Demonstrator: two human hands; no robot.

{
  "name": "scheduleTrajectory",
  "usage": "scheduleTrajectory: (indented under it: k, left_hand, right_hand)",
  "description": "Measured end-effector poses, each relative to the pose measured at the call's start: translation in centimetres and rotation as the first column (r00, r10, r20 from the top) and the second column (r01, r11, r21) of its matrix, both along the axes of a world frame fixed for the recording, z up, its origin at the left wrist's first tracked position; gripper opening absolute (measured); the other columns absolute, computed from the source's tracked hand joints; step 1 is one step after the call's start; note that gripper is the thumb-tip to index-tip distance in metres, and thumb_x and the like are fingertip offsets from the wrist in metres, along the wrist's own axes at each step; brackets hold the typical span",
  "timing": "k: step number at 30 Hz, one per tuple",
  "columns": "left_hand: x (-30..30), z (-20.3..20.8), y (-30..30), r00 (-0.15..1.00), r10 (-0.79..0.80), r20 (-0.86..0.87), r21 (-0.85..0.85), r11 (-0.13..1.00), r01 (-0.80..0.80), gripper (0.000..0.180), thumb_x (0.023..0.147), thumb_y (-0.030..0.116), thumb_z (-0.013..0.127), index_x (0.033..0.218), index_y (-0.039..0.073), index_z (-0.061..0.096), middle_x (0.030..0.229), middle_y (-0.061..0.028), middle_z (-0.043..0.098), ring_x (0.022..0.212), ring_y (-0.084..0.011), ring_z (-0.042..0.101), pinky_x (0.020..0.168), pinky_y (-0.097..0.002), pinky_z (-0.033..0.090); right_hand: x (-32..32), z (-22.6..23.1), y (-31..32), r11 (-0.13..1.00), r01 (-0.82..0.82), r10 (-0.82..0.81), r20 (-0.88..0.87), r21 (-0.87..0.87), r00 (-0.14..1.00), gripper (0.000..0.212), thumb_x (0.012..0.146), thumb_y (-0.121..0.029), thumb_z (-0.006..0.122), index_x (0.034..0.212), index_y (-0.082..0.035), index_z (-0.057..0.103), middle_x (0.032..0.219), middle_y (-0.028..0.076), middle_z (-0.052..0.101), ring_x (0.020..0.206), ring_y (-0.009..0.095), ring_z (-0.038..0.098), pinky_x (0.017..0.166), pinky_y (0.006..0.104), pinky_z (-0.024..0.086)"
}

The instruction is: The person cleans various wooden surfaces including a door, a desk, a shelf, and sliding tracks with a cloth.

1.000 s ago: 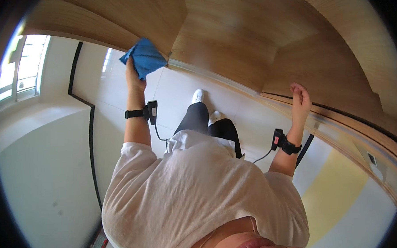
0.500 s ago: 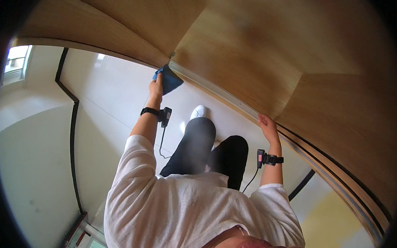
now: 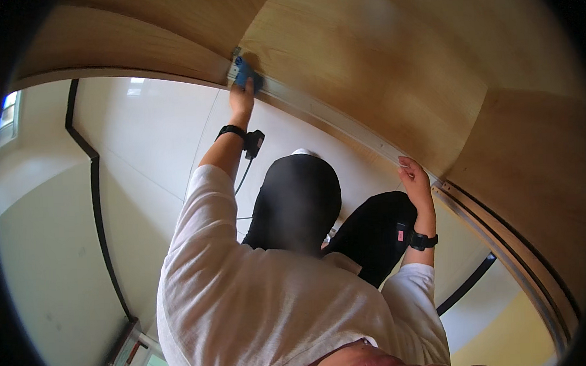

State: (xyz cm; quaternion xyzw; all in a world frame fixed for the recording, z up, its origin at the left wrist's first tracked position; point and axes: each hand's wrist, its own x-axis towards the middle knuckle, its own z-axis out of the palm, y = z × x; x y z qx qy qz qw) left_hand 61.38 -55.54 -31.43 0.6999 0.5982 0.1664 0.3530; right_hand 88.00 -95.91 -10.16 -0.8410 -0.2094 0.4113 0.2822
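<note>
My left hand [image 3: 240, 100] is stretched out far ahead and presses a blue cloth [image 3: 245, 74] against the metal strip [image 3: 316, 110] at the foot of a wooden wall panel [image 3: 366, 68]. My right hand [image 3: 416, 181] rests with its fingers apart on the same strip, further right, and holds nothing. Both wrists carry black bands, the left one with a small black box and a cable. My knees in black trousers [image 3: 300, 199] are bent below me, and a white shoe tip shows just beyond them.
A pale tiled floor [image 3: 141, 144] with a black border line [image 3: 98, 211] spreads to the left. Wooden panels curve across the top and right. A yellow floor patch [image 3: 515, 330] lies at the lower right. A window shows at the far left edge.
My left hand has slid the blue cloth down to the metal strip at the panel's foot. My right hand stays on the strip. My head has tilted, so the view has shifted.
</note>
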Motion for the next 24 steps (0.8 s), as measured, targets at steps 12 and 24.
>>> scheduleTrajectory:
  k: [12, 24]
  left_hand:
    - [5.5, 2.0, -9.6, 0.511, -0.838, -0.190, 0.086, 0.504, 0.859, 0.029, 0.084, 0.019, 0.053, 0.111, 0.008, 0.060, 0.128, -0.0104, 0.050, 0.112, -0.0326, 0.050, 0.095, -0.0400, 0.043]
    - [-0.3, 1.0, 5.1, 0.756, -0.287, -0.589, 0.204, 0.851, 0.483, 0.029, 0.083, 0.018, 0.051, 0.111, 0.009, 0.057, 0.114, -0.0205, 0.053, 0.095, -0.0384, 0.057, 0.082, -0.0450, 0.047]
  right_hand:
    - [-4.6, 1.3, 3.3, 0.958, -0.285, 0.285, 0.042, -0.016, 0.958, 0.034, 0.083, -0.013, 0.063, 0.116, -0.006, 0.056, 0.114, 0.012, 0.058, 0.096, 0.024, 0.060, 0.082, 0.0336, 0.047]
    - [-6.1, 0.4, 3.1, 0.966, -0.257, 0.257, 0.018, 0.024, 0.966, 0.034, 0.084, -0.018, 0.062, 0.115, -0.005, 0.057, 0.113, 0.014, 0.059, 0.095, 0.025, 0.060, 0.080, 0.0336, 0.048]
